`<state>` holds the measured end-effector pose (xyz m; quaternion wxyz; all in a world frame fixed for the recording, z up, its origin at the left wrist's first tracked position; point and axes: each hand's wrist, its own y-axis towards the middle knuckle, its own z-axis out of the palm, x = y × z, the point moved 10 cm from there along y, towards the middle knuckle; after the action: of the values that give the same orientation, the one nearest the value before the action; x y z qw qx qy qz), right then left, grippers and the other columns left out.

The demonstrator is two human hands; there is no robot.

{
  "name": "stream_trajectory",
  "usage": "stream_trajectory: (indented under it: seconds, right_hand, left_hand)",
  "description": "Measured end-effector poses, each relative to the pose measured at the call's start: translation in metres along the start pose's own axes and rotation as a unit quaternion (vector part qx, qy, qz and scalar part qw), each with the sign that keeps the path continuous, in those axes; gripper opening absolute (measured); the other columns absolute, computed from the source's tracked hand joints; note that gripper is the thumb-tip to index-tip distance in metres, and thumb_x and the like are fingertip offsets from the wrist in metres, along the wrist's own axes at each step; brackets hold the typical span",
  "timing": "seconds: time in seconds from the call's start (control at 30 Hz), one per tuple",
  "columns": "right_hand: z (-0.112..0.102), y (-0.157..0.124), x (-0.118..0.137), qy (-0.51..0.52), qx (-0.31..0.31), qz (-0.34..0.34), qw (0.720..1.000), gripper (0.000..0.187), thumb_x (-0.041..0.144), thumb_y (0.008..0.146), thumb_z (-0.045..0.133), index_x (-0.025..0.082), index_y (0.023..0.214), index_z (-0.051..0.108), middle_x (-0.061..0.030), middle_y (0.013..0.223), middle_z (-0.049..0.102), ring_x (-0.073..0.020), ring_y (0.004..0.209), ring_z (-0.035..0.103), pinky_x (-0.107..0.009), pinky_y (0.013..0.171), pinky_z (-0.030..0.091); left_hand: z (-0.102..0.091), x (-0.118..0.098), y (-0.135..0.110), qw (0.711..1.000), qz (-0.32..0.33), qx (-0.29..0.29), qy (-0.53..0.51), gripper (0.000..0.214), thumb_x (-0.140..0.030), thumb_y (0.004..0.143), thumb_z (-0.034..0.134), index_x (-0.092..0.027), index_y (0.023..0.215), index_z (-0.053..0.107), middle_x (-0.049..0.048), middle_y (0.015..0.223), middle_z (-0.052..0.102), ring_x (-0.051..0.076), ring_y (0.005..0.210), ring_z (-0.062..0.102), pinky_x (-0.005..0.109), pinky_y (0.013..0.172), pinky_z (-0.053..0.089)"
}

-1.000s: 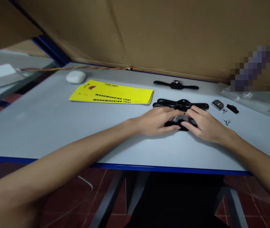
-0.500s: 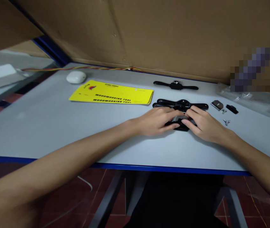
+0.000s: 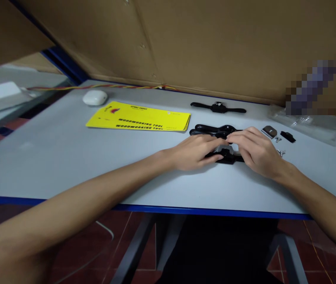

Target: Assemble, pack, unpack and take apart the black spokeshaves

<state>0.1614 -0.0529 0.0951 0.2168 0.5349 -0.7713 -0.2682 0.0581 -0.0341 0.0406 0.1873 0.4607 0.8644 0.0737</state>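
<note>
A black spokeshave body (image 3: 226, 156) lies on the grey table (image 3: 67, 157) between my hands. My left hand (image 3: 196, 152) rests on its left handle, fingers curled over it and pressing it down. My right hand (image 3: 255, 150) is raised a little over its middle, fingertips pinched together above the grey metal blade; what they pinch is too small to see. Just behind lies a second black spokeshave (image 3: 215, 129), and farther back a third one (image 3: 218, 107).
Yellow woodworking-tool cards (image 3: 140, 116) lie to the left, with a white puck-shaped device (image 3: 95, 97) behind them. Right of my hands sit a metal blade (image 3: 270, 131), a black cap (image 3: 288, 136) and wing screws (image 3: 280, 152). A clear plastic bag (image 3: 307, 124) lies beyond. Cardboard walls the back.
My right hand has lifted off the spokeshave's right side and moved up over its middle, fingertips coming together. My left hand has stayed put.
</note>
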Motion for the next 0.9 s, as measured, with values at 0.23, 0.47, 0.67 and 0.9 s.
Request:
stream_trajectory:
  seconds: [0.23, 0.47, 0.67, 0.9]
  right_hand:
    - [-0.004, 0.000, 0.005, 0.023, -0.023, 0.001, 0.999, 0.035, -0.001, 0.097, 0.053, 0.019, 0.121, 0.069, -0.0086, 0.114, 0.080, -0.0214, 0.106, 0.077, -0.037, 0.089, 0.066]
    - [-0.009, 0.001, 0.012, 0.056, -0.044, -0.013, 0.997, 0.024, 0.000, 0.094, 0.060, 0.021, 0.104, 0.067, -0.0081, 0.109, 0.077, -0.0181, 0.095, 0.077, -0.031, 0.077, 0.066]
    - [-0.005, 0.002, 0.007, 0.060, -0.030, -0.011, 0.998, 0.021, 0.002, 0.095, 0.060, 0.022, 0.091, 0.063, -0.0020, 0.089, 0.078, -0.0167, 0.081, 0.076, -0.031, 0.072, 0.063]
    - [0.002, 0.001, 0.009, 0.093, -0.007, -0.014, 0.995, 0.016, 0.005, 0.098, 0.061, 0.018, 0.100, 0.072, -0.0058, 0.090, 0.079, -0.0180, 0.082, 0.075, -0.033, 0.076, 0.063]
  left_hand:
    - [0.000, 0.000, 0.001, 1.000, -0.008, -0.004, 0.007, 0.040, -0.047, 0.112, 0.039, -0.015, 0.124, 0.060, 0.0063, 0.086, 0.068, 0.021, 0.074, 0.064, 0.033, 0.071, 0.049]
    - [0.002, 0.002, 0.001, 1.000, -0.021, 0.013, -0.002, 0.037, -0.044, 0.110, 0.039, -0.015, 0.121, 0.059, 0.0066, 0.087, 0.068, 0.022, 0.076, 0.064, 0.034, 0.070, 0.049]
    - [0.003, 0.002, 0.001, 1.000, -0.023, 0.017, -0.009, 0.042, -0.044, 0.111, 0.039, -0.014, 0.131, 0.059, 0.0076, 0.091, 0.071, 0.023, 0.080, 0.066, 0.035, 0.075, 0.052]
    - [0.004, 0.003, 0.001, 0.999, -0.023, 0.017, -0.014, 0.044, -0.046, 0.111, 0.040, -0.014, 0.133, 0.060, 0.0104, 0.100, 0.073, 0.024, 0.086, 0.068, 0.036, 0.076, 0.052]
